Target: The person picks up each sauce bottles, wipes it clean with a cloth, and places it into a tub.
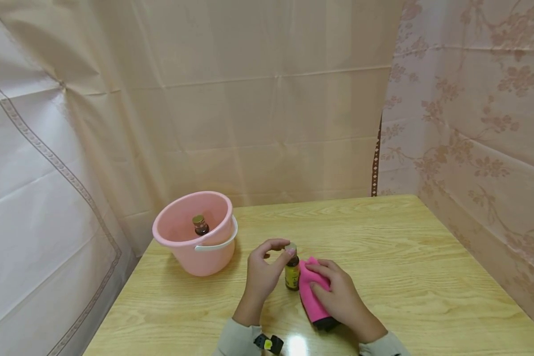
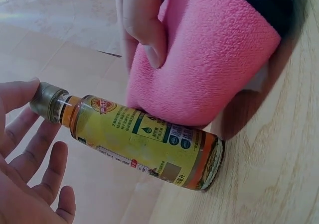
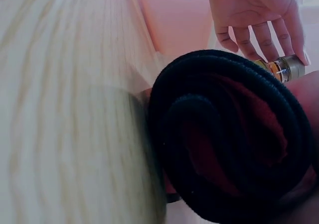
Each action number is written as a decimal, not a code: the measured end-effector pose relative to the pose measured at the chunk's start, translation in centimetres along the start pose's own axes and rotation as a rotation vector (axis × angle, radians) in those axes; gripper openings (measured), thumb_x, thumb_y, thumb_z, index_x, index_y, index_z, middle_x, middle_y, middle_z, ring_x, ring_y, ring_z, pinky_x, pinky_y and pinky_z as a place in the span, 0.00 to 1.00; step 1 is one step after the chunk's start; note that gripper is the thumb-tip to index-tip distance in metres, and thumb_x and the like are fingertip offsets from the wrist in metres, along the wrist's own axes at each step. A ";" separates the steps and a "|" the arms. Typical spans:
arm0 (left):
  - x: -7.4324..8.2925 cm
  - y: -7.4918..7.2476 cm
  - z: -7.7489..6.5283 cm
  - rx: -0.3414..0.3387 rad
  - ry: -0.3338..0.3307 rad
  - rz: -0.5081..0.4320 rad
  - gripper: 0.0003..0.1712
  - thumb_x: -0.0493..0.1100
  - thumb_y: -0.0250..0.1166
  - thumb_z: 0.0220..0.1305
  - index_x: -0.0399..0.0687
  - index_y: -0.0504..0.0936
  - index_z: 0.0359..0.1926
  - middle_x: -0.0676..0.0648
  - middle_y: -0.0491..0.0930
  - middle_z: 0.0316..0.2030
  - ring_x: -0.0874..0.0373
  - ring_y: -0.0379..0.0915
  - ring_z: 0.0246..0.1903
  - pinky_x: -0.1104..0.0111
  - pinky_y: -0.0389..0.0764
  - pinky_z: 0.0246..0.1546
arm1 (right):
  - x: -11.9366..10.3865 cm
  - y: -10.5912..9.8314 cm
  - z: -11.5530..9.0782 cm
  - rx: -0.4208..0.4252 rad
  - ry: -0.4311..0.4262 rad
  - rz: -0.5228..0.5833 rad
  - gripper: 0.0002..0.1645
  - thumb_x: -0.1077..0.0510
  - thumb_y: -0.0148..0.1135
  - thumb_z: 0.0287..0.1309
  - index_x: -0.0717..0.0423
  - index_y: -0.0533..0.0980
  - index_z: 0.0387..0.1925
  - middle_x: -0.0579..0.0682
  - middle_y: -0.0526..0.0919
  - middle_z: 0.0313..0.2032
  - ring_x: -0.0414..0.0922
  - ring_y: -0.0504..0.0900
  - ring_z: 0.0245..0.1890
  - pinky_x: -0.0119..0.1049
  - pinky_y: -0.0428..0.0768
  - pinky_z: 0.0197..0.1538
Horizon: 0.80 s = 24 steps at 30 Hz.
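A small glass bottle (image 1: 292, 273) with a yellow label and a metallic cap stands upright on the table. With thumb and fingertips, my left hand (image 1: 263, 271) pinches the bottle's cap (image 2: 48, 101); its other fingers spread loosely beside the neck. My right hand (image 1: 341, 299) grips a fluffy pink cloth (image 1: 312, 296) with black trim, bunched against the bottle's right side. In the left wrist view the pink cloth (image 2: 209, 55) overlaps the label's edge. The right wrist view shows the cloth's rolled black end (image 3: 204, 74), which hides most of the bottle.
To the left on the wooden table (image 1: 382, 247) stands a pink bucket (image 1: 204, 259) with a white handle (image 1: 218, 245). Inside it is a dark bottle (image 1: 200, 226) with a gold cap. Fabric curtains (image 1: 258, 99) hang behind the table and along both sides.
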<state>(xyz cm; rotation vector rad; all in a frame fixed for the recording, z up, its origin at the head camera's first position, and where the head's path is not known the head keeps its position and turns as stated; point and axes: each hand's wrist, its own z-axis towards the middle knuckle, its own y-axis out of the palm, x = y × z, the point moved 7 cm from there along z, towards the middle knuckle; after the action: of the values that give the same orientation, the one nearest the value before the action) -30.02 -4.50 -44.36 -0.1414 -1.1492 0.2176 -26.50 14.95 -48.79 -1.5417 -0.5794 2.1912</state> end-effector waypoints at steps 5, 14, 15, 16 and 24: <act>0.0 -0.1 0.0 -0.014 -0.008 0.002 0.11 0.57 0.74 0.63 0.67 0.90 0.45 0.64 0.88 0.43 0.60 0.79 0.49 0.56 0.65 0.52 | -0.4 -0.4 -0.1 0.041 -0.056 0.053 0.25 0.63 0.72 0.60 0.42 0.84 0.58 0.44 0.80 0.62 0.44 0.80 0.59 0.40 0.82 0.56; 0.1 0.5 0.1 -0.053 0.000 -0.043 0.10 0.54 0.74 0.64 0.64 0.90 0.45 0.59 0.89 0.43 0.55 0.80 0.48 0.52 0.65 0.52 | -1.3 -1.2 -0.6 0.093 -0.158 0.143 0.27 0.64 0.71 0.62 0.41 0.82 0.61 0.45 0.78 0.64 0.46 0.81 0.58 0.33 0.83 0.50; 0.2 0.6 0.1 -0.056 0.003 -0.045 0.10 0.53 0.74 0.64 0.64 0.90 0.45 0.59 0.89 0.43 0.55 0.80 0.48 0.51 0.66 0.52 | -1.4 -1.3 -0.6 0.098 -0.167 0.154 0.27 0.64 0.71 0.63 0.42 0.82 0.61 0.46 0.78 0.64 0.46 0.81 0.58 0.33 0.84 0.49; 0.2 0.6 0.1 -0.057 0.004 -0.048 0.09 0.53 0.74 0.64 0.63 0.90 0.45 0.58 0.89 0.43 0.54 0.80 0.48 0.51 0.66 0.52 | -1.5 -1.4 -0.7 0.101 -0.177 0.165 0.27 0.65 0.71 0.63 0.42 0.82 0.61 0.46 0.78 0.64 0.47 0.81 0.58 0.33 0.84 0.49; 0.2 0.1 0.1 -0.042 -0.005 -0.053 0.09 0.51 0.75 0.63 0.62 0.91 0.44 0.57 0.89 0.42 0.53 0.81 0.48 0.52 0.65 0.52 | -2.8 -1.7 -0.7 0.138 -0.269 0.209 0.28 0.65 0.71 0.63 0.43 0.81 0.63 0.47 0.76 0.67 0.47 0.79 0.62 0.27 0.80 0.54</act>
<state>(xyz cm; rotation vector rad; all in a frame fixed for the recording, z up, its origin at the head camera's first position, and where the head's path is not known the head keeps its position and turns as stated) -30.05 -4.31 -44.16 -0.1476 -1.1619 0.1474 -24.84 14.96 -45.89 -1.2973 -0.3468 2.5620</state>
